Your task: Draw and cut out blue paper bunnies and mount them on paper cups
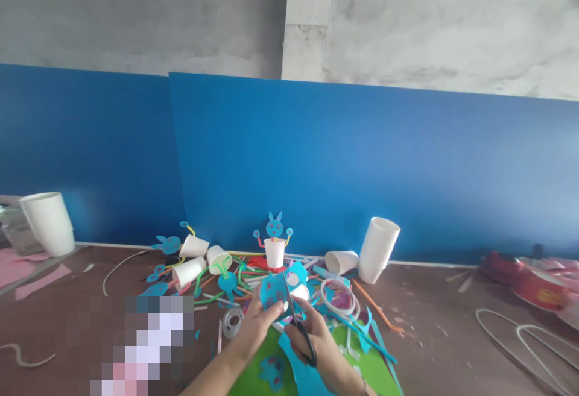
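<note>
My left hand (pixel 259 326) is closed on a piece of blue paper (pixel 270 290) that has a face drawn on it in pink. In my right hand (pixel 316 336) is a pair of scissors (pixel 294 317) with black handles, its blades pointing up along the paper's right edge. Whether the blades grip the paper I cannot tell. Below my hands, a blue cut-out with a drawn face (pixel 272 373) lies on a green sheet (pixel 256 369), beside a blue sheet (pixel 302 369). Left of my left hand is a tape roll (pixel 233 322).
A paper cup figure (pixel 274 252) with a blue rabbit head stands beyond my hands. Tipped cups (pixel 189 271) and scattered straws lie around it. Stacked white cups (pixel 379 250) stand right; another stack (pixel 49 223) is far left. White cable (pixel 520 323) loops across the table's right side.
</note>
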Action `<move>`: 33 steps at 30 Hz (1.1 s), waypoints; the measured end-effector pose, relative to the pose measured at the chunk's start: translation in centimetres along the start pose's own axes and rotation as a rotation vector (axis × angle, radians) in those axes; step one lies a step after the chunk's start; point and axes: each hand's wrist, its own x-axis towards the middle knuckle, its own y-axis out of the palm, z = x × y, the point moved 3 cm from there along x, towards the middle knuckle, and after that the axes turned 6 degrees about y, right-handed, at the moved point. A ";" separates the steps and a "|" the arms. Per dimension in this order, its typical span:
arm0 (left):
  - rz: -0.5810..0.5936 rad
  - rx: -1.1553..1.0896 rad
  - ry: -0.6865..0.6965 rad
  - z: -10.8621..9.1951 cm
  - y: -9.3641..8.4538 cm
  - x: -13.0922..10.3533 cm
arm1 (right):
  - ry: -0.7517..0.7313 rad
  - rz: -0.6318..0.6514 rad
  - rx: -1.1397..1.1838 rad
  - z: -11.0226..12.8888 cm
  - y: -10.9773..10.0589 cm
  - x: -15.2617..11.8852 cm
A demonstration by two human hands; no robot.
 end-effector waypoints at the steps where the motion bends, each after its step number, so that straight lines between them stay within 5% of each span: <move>1: 0.001 -0.006 -0.002 0.0 0.0 0.0 | -0.001 0.002 -0.003 -0.1 0.0 0.0; 33: 0.008 -0.053 -0.016 -0.4 -0.6 0.1 | 0.039 0.056 -0.047 -0.1 -0.2 0.1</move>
